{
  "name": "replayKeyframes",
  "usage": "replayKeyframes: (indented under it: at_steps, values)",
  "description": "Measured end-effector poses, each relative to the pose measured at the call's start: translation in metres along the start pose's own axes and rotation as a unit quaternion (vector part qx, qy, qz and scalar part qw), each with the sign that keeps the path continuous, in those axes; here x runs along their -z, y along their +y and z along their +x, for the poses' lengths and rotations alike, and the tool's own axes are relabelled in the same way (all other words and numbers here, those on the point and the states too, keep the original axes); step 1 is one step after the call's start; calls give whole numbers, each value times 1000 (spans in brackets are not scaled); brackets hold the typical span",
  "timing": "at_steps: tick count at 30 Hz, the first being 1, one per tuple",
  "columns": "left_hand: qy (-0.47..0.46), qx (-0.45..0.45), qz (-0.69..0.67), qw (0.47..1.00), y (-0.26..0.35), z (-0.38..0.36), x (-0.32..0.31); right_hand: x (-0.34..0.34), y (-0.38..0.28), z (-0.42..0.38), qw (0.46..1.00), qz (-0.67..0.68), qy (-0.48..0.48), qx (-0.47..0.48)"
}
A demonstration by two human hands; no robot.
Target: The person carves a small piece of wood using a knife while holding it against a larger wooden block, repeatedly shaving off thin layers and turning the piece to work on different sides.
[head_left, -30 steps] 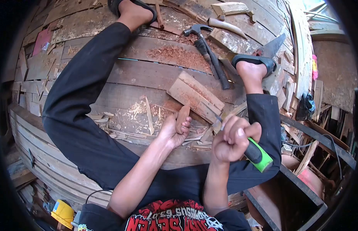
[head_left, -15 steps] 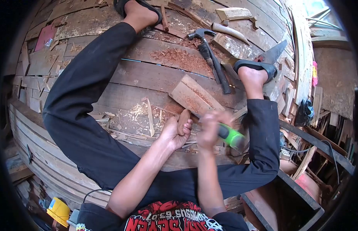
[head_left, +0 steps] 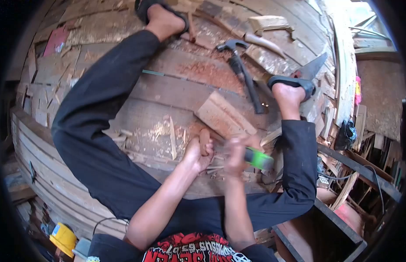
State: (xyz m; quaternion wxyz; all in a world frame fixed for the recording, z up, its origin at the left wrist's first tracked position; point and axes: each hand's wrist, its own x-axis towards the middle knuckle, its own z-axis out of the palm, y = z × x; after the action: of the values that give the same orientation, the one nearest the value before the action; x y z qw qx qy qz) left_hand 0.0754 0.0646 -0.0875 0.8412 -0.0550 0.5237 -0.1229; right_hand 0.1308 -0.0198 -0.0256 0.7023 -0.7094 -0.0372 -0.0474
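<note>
My left hand (head_left: 196,153) grips a small reddish wooden piece (head_left: 204,140) and holds it upright on the plank floor between my legs. Right beside it, my right hand (head_left: 236,153) is blurred and is closed around a tool with a green and black handle (head_left: 258,158). The tool's working end is hidden by the blur and by my fingers, close to the wooden piece. Wood chips and shavings (head_left: 168,131) lie around both hands.
A wooden block (head_left: 224,115) lies just beyond my hands. Farther off are a claw hammer (head_left: 242,70), a hand saw (head_left: 310,67) by my right foot, and scrap offcuts (head_left: 266,22). A yellow object (head_left: 63,238) sits at lower left; a dark frame (head_left: 342,244) stands at lower right.
My right hand has come down and leftward with the green-handled tool, from raised at the right to beside the wooden piece. My left hand has kept its hold in place.
</note>
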Motion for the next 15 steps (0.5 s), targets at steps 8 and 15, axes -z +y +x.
replayKeyframes:
  at_steps: [8, 15]
  values:
    - [-45, -44, 130, 989, 10, -85, -13, 54, -103, 58, 994, 12, 58, 92]
    - [-60, -73, 342, 935, 10, -87, -23, 110, -85, 43, 994, -53, 89, 40]
